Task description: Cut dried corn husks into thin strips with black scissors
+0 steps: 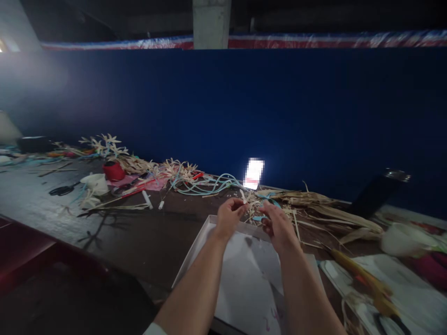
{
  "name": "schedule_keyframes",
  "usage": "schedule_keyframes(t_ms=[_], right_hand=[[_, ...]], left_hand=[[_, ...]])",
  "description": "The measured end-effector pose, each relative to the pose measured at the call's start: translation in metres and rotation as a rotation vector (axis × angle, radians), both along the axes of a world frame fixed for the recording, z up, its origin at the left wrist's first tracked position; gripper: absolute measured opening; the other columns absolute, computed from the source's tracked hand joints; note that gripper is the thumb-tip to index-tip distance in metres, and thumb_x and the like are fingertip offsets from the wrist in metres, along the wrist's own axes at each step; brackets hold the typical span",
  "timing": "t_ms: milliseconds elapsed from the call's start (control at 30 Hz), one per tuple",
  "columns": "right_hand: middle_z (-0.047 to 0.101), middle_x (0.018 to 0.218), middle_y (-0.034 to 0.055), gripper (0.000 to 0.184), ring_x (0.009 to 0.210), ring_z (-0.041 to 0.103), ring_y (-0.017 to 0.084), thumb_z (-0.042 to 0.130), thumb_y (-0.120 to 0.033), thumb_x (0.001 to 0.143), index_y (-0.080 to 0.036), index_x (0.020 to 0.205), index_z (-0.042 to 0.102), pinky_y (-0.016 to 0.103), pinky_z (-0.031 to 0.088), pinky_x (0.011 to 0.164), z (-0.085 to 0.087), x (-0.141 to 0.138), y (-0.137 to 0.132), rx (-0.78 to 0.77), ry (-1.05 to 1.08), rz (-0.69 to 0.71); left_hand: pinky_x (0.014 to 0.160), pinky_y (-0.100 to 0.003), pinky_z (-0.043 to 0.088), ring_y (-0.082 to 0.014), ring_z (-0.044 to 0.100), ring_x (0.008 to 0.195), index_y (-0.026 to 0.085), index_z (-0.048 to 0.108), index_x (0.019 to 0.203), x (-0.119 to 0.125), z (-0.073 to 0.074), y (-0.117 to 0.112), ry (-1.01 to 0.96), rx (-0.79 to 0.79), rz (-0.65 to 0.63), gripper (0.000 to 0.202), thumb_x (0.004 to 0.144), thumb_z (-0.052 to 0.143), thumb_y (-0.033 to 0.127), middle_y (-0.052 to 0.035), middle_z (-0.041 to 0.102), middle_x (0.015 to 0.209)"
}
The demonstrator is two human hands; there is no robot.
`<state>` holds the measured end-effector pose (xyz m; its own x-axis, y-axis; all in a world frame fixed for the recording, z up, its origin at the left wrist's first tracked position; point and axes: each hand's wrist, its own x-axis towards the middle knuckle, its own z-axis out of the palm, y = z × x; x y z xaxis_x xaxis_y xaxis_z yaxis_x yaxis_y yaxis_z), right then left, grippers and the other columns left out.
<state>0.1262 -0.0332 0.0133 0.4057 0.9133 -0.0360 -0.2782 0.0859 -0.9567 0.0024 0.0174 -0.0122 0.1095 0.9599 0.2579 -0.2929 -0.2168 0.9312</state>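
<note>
Head view, looking along a long dark worktop (pixel 139 232) that runs beside a deep blue partition (pixel 279 116): both bare forearms reach out over a shallow white tray (pixel 237 279) lying at the near edge. The left hand (pixel 228 216) is closed to a narrow pinch, thumb and forefinger nipping a pale straw strip (pixel 243 194) that stands up just above the tray's far rim. The right hand (pixel 277 225) sits just beside it, back toward the camera and fingers curled in toward the same strip (whether they actually grip it cannot be told, the fingertips being hidden). Past the hands, toward the far edge, lie a heap of dried husks (pixel 328 204), loops of light blue cord (pixel 206 186) and a glowing phone screen (pixel 253 173) close against the partition. Further left along the worktop stand a red pot (pixel 113 171) and a white bowl (pixel 95 182), with black scissors (pixel 63 190) near them and straw flowers (pixel 104 142) behind. At the right end a white cup (pixel 401 239) shows blurred beside printed sheets (pixel 412 288).
</note>
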Motion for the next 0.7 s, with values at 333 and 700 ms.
schedule_keyframes(t_ms=[333,700], right_hand=[[0.053,0.063,-0.0049,0.035,0.041,0.035,0.003,0.073,-0.041,0.058,-0.019,0.083,0.064,0.016,0.021,0.034,-0.001,-0.009,-0.001,0.054,0.006,0.072],[0.047,0.051,-0.0056,0.029,0.041,0.034,0.004,0.074,-0.038,0.058,-0.017,0.073,0.062,0.017,0.023,0.036,-0.004,-0.011,0.000,0.080,-0.055,0.063]], left_hand=[[0.056,-0.019,0.038,-0.0085,0.050,0.059,0.014,0.063,0.074,0.000,0.006,-0.007,0.119,0.102,0.137,0.016,0.065,0.062,0.028,0.0002,0.059,0.065],[0.046,-0.019,0.037,-0.0074,0.047,0.048,0.013,0.061,0.072,-0.001,0.010,-0.010,0.032,-0.051,-0.025,0.028,0.059,0.070,0.036,0.0017,0.056,0.054]])
